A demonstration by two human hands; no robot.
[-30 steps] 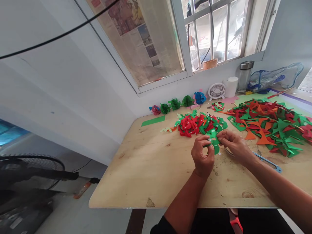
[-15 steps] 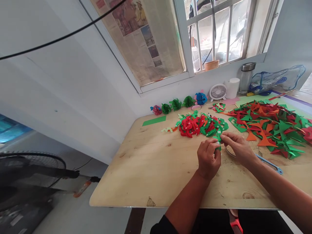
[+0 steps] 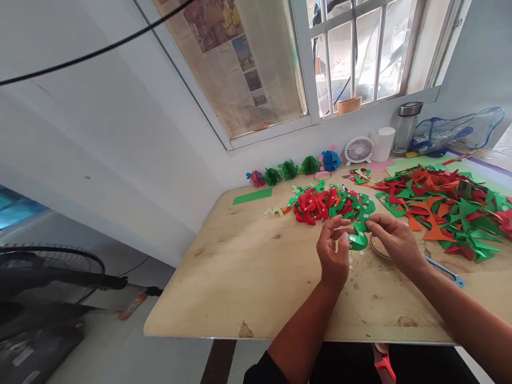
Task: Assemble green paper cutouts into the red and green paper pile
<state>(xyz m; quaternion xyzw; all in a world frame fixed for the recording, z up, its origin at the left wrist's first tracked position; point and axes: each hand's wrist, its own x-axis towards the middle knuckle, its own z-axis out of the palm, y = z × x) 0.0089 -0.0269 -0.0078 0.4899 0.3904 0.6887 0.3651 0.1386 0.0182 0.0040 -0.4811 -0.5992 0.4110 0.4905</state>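
A curvy green paper cutout (image 3: 359, 241) with small white squares on it hangs just above the table, its upper end pinched between the thumb and fingers of my right hand (image 3: 397, 241). Beside its left edge, my left hand (image 3: 333, 252) has its fingers apart and curved; whether a fingertip touches the paper I cannot tell. Directly behind my hands lies a pile of similar red and green cutouts (image 3: 316, 205), many bearing white squares. A few tiny white bits (image 3: 351, 261) lie on the tabletop below the cutout.
Red, orange and green paper scraps (image 3: 436, 205) are heaped at the right. Blue-handled scissors (image 3: 450, 274) lie partly under my right wrist. A green paper strip (image 3: 252, 196), paper ornaments (image 3: 288, 170), a small white fan (image 3: 359, 151) and a glass bottle (image 3: 408, 130) line the wooden table's (image 3: 224, 277) back.
My left hand has opened its fingers and shifted slightly left, off the green cutout. More of the cutout and the white bits below now show. My right hand keeps its pinch.
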